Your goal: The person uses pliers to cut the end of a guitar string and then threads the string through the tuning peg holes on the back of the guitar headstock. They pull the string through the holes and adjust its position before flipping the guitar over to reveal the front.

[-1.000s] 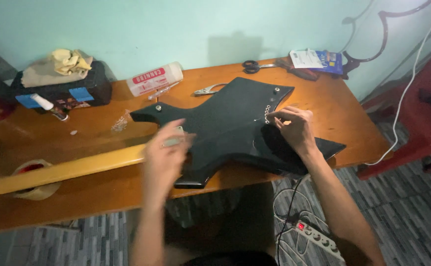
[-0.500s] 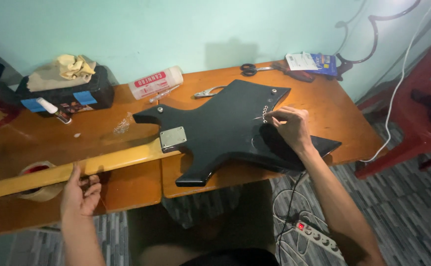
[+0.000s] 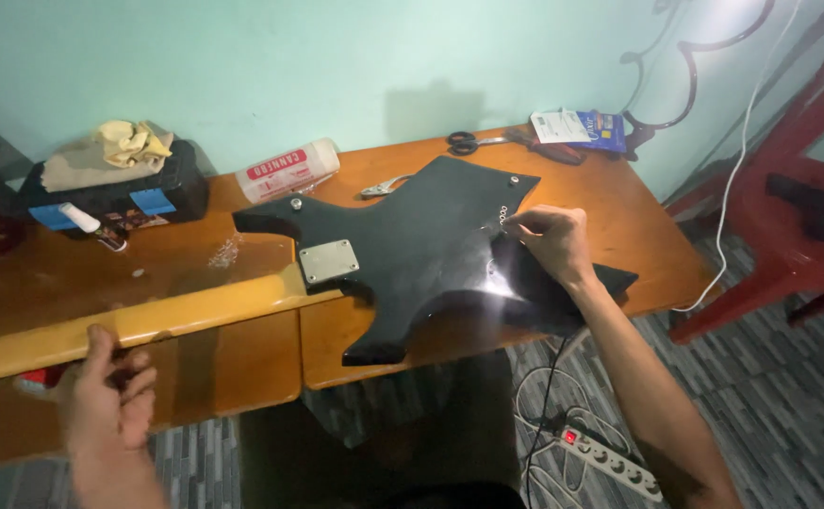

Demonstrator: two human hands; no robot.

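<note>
A black star-shaped electric guitar body (image 3: pixel 431 245) lies face down on the wooden table (image 3: pixel 619 236), with a silver neck plate (image 3: pixel 328 261) where its yellow wooden neck (image 3: pixel 167 319) joins. My left hand (image 3: pixel 106 401) is wrapped around the neck near the table's front edge at the lower left. My right hand (image 3: pixel 552 243) rests on the body's right side, fingertips pinched at a row of small string holes (image 3: pixel 503 216). Whether a string is between those fingers is too small to tell.
At the back stand a white cylindrical can (image 3: pixel 287 171), scissors (image 3: pixel 473 142), a blue and white packet (image 3: pixel 577 127) and a black box (image 3: pixel 110 193) topped with rags. A red chair (image 3: pixel 789 217) is at right. A power strip (image 3: pixel 610 459) and cables lie on the grey floor.
My left hand left the guitar body, swung down to the left and took hold of the yellow neck. My right hand stays at the string holes.
</note>
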